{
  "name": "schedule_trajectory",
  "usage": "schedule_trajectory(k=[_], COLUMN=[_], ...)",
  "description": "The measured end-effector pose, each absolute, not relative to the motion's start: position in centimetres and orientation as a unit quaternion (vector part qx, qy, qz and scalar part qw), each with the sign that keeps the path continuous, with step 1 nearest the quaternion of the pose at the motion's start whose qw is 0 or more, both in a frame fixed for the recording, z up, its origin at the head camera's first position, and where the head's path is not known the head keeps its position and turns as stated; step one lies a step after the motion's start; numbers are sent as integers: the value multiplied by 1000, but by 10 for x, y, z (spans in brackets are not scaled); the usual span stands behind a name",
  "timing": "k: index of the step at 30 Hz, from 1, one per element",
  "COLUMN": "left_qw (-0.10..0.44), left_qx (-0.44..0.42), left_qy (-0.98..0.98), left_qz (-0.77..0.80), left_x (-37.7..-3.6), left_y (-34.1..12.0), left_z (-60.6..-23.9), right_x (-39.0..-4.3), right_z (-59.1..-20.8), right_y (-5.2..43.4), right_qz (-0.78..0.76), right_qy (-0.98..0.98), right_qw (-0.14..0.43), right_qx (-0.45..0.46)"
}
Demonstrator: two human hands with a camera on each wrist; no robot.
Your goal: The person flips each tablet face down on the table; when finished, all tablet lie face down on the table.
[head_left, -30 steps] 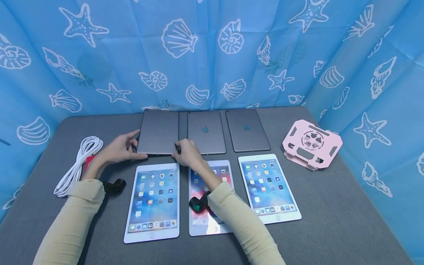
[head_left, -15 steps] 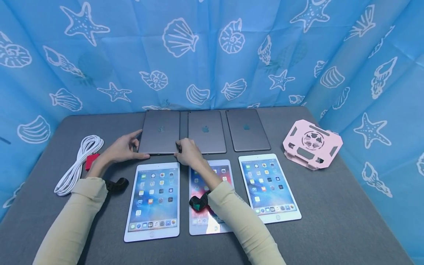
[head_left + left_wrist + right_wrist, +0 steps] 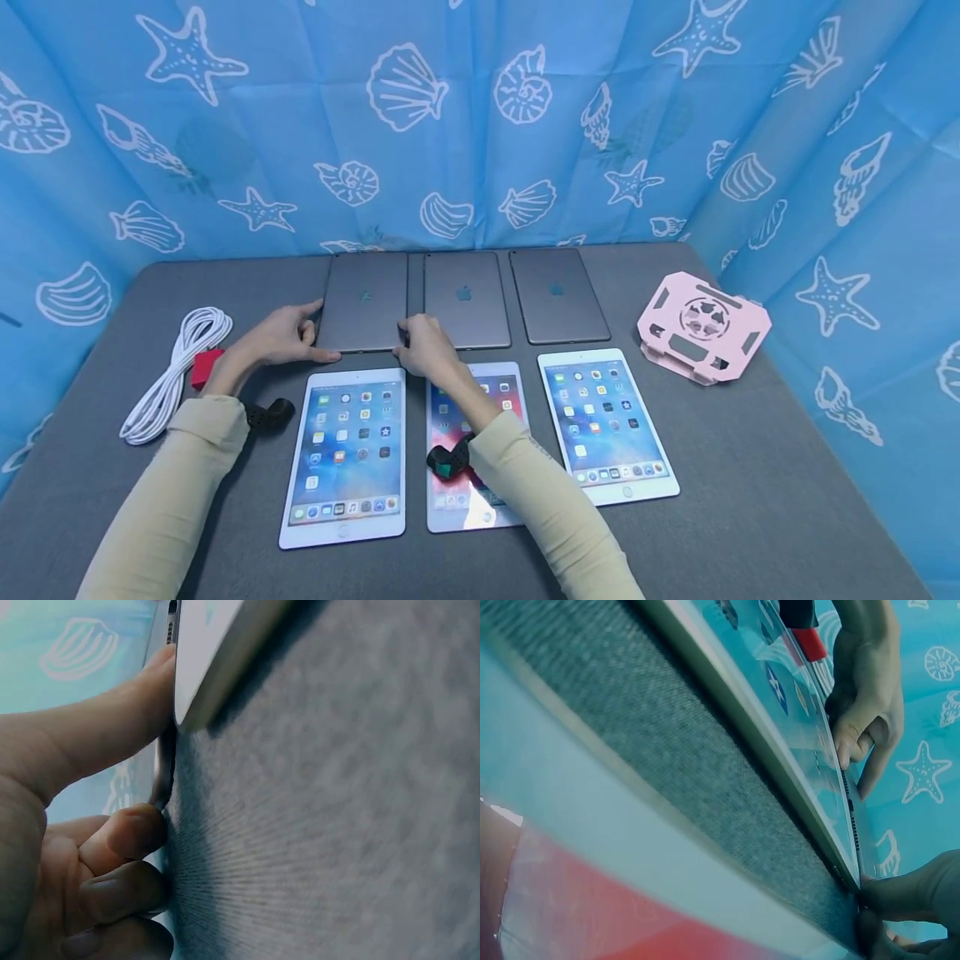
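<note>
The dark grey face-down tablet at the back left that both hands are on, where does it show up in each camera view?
Head: dark grey face-down tablet, back row, leftmost, centre-left of picture.
Left wrist: only a thin dark edge between thumb and curled fingers, left of centre.
Right wrist: its near edge runs along the right side.
Shared landmark: left hand at the tablet's left corner.

The head camera looks forward and down from above both forearms, taking in the whole grey table point(image 3: 750, 467). The left wrist camera sits almost on the tabletop, tight against the left hand point(image 3: 82, 847). The right wrist camera skims low across the table's surface toward the left hand. All three share the near edge of the face-down tablet point(image 3: 363, 302) between the hands.
</note>
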State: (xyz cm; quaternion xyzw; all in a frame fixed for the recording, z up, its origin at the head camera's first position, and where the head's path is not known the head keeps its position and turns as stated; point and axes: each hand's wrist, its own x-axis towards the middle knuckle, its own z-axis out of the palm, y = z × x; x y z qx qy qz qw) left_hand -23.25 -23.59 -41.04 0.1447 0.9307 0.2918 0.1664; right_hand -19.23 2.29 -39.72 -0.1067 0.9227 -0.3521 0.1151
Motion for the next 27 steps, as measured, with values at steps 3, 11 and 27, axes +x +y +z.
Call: schedule_trajectory(k=[3,11,27], left_qw=[171,179,166], left_qx=[159,153,174], left_qy=[926,928,932], left_qz=[297,290,273], left_x=[-231,-229,-223], left_y=[-235,-234,-234], left_z=[-410,-411,-408], right_x=[-192,-189,-187], right_z=[-396,-398,-395], right_y=[23,24,35], right_qz=[-347,-329,-354], right_qy=[925,932,916], right_qw=[114,110,100], right_qx=[-105,-109,-159])
